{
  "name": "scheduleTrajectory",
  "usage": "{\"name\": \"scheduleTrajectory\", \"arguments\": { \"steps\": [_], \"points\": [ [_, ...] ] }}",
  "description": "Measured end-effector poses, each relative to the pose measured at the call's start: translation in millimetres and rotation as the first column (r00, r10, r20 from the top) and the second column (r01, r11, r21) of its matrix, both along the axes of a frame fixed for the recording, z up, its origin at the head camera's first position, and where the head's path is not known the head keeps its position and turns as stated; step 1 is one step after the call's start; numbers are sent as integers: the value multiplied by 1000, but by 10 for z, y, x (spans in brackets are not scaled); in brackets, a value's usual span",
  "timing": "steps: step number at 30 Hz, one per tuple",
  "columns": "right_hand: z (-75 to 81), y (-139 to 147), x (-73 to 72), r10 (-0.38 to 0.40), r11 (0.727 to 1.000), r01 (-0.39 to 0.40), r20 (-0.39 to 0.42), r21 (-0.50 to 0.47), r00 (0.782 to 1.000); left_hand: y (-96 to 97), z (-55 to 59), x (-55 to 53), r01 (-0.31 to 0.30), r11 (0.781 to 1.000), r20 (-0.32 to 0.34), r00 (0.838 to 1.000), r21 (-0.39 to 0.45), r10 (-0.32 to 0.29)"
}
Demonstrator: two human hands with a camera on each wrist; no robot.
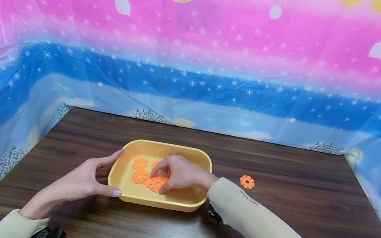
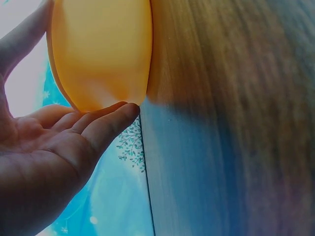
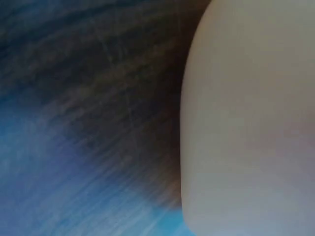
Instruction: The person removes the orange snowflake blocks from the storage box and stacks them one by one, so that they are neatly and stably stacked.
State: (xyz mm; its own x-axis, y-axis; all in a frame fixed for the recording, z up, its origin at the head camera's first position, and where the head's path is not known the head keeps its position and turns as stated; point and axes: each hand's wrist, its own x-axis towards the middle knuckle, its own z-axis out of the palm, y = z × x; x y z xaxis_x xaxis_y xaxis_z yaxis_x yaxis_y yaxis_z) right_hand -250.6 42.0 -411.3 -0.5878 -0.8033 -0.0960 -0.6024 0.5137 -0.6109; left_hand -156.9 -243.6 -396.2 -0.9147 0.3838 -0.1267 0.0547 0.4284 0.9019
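A yellow plastic basin (image 1: 175, 207) stands on the table with several flat orange notched discs (image 1: 140, 163) inside. My left hand (image 1: 89, 180) holds the basin's left end, thumb over the near rim and fingers along the outer wall. In the left wrist view, the fingers of that hand (image 2: 64, 142) lie against the outside of the basin (image 2: 103, 44). My right hand (image 1: 178, 174) reaches into the basin, its curled fingers and thumb about the edges of one orange disc; part of the pile is hidden beneath it. The right wrist view shows no fingers.
One loose orange disc (image 1: 247, 182) lies on the dark wooden table (image 1: 282, 165), right of the basin. A patterned pink and blue cloth (image 1: 197, 82) rises along the table's back and sides. A blurred pale rounded surface (image 3: 251, 118) fills the right wrist view's right half.
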Motion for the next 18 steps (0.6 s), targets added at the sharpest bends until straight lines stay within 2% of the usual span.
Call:
{"name": "scheduleTrajectory", "arguments": {
  "steps": [7,18],
  "points": [
    [54,58,-25,25,1000,-24,49,-9,998,4,0,-3,3,1000,-9,1000,-13,-4],
    [27,23,-17,1,1000,-1,40,0,999,3,11,3,-8,1000,11,1000,-5,8]
  ]
}}
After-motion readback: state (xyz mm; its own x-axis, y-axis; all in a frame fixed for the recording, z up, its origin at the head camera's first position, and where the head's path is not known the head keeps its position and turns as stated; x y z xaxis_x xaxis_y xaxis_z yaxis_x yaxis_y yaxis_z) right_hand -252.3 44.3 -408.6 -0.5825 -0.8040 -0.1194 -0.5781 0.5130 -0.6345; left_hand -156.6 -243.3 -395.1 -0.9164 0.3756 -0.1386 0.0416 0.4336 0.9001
